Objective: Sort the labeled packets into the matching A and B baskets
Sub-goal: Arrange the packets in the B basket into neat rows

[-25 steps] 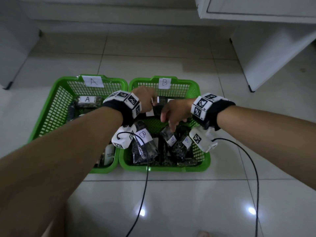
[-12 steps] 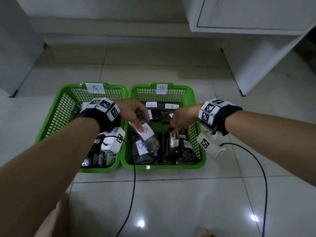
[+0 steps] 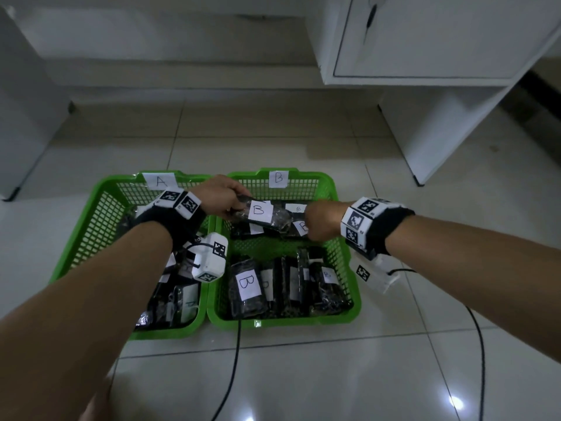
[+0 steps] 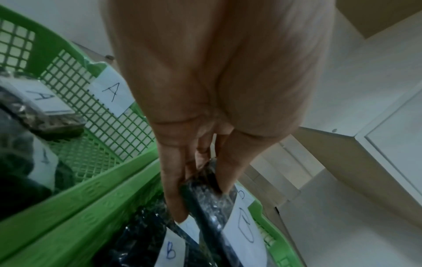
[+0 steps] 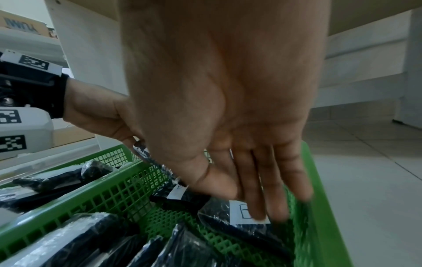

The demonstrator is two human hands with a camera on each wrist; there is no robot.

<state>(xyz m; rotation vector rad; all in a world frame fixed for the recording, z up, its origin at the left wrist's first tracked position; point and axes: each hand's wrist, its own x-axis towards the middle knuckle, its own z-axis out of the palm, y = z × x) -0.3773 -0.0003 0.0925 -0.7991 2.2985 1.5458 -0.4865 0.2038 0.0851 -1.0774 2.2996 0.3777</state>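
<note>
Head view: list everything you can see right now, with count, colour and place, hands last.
A basket: one, green mesh, left on the floor, paper A tag on its far rim.
B basket: one, green mesh, right, touching the A basket, paper B tag on its far rim.
Held packet: one, dark with white B label, over the far part of the B basket.
Other packets: several, dark with white labels, in both baskets; exact count unclear.
Cabinet: one, white, far right.
Cables: two, black, trailing over the tiled floor.
Wrist cameras: two, white, under the wrists.
Left hand: grips the held packet's end.
Right hand: fingers straight, down among the far B packets.
</note>
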